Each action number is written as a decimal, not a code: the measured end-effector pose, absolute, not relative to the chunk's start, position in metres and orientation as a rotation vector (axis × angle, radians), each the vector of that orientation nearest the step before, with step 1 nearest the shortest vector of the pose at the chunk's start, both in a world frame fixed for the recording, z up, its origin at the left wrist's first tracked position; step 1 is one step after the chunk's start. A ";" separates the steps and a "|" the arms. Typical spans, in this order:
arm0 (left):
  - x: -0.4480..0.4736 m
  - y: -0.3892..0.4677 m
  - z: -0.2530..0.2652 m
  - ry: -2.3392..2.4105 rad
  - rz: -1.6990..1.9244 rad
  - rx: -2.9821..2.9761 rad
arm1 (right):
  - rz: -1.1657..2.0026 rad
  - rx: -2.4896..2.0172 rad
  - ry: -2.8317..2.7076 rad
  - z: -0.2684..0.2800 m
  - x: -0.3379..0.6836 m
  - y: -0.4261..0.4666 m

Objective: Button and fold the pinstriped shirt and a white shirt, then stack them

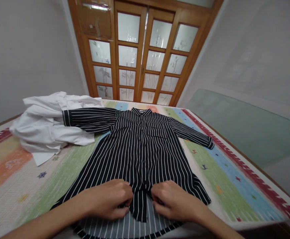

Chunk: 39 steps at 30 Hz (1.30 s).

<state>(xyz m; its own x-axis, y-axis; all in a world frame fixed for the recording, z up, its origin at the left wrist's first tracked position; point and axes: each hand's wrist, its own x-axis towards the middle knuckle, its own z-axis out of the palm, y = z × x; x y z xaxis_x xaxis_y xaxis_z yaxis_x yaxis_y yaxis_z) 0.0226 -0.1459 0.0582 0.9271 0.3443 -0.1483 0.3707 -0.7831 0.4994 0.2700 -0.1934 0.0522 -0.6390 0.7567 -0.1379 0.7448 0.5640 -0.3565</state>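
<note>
A black shirt with white stripes (145,142) lies spread face up in front of the person, its collar (141,112) at the far end and its hem nearest the body; a row of dark buttons runs down the middle, and a chest pocket can just be made out. The person's left hand (116,199) is curled shut on the cloth of the lower front, to the left of the buttons; the right hand (168,200) is closed likewise on the other side; the two hands are apart, with a rounded tail of striped cloth (140,207) hanging down between them. Below that, the paler inside of the shirt's back (117,227) shows, edged by a curved dark hem.

The sleeve on the left (92,120) stretches out sideways, its cuff resting on a rumpled white garment (52,127); the sleeve on the right (191,132) slants towards the near side, flat on the patterned cover (62,176); that cover has bands of green, blue, orange and dark red, dotted with small motifs. Past the far edge, I see wooden doors (140,61) with frosted panes; pale walls (30,59) rise on both sides.
</note>
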 end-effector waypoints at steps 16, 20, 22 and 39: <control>0.042 -0.146 0.054 0.170 -0.070 2.314 | 1.354 -0.917 -2.687 0.059 0.250 -0.184; 0.038 -0.123 0.062 0.342 0.042 2.380 | 1.240 -1.000 -2.670 0.070 0.265 -0.173; 0.032 -0.095 0.065 0.603 0.223 2.511 | 0.957 -1.170 -2.643 0.073 0.282 -0.167; -0.021 0.097 0.021 1.698 0.200 2.526 | 0.994 -2.124 -2.239 0.051 0.357 -0.214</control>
